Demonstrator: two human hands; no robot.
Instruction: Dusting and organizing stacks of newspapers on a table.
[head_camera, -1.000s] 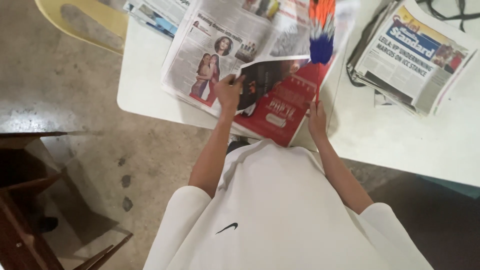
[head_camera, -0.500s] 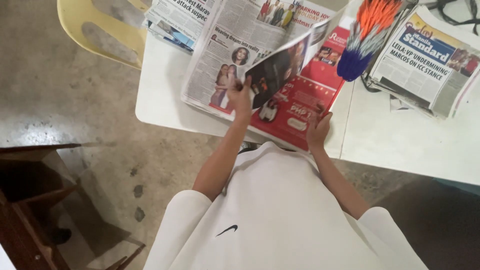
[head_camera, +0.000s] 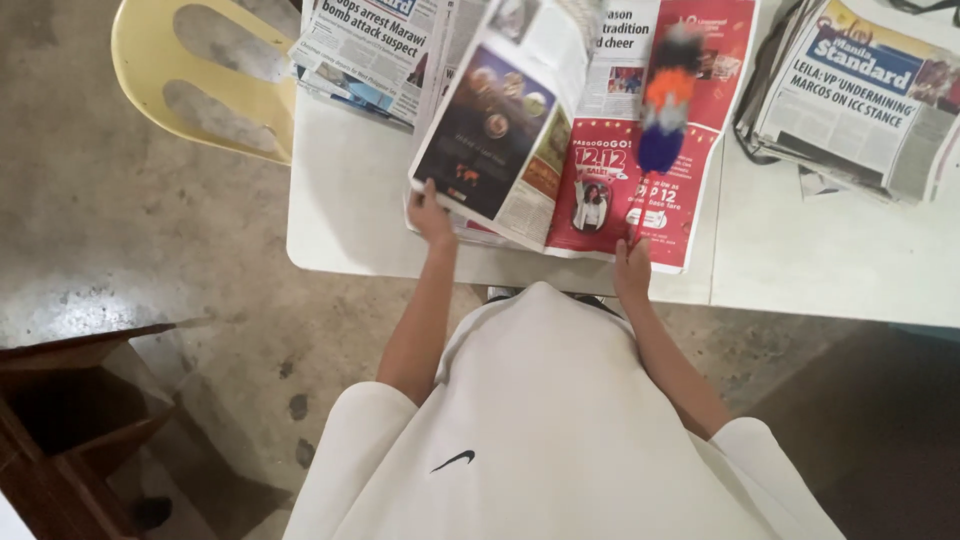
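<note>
Clearly your left hand pinches the newspaper page at seven o'clock, lifting it; your right hand grips the feather duster to sweep beneath

Both bare arms stretch up the frame's middle; the left hand pinches closed, the right hand grips, fingers curled.

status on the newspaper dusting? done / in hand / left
Done: hard to judge; the open newspaper lies spread on the white table. In hand: the left hand holds a dark page by its lower corner, the right hand holds a feather duster over the red page. Left: the stack at right and the pile at top left lie untouched.
</note>
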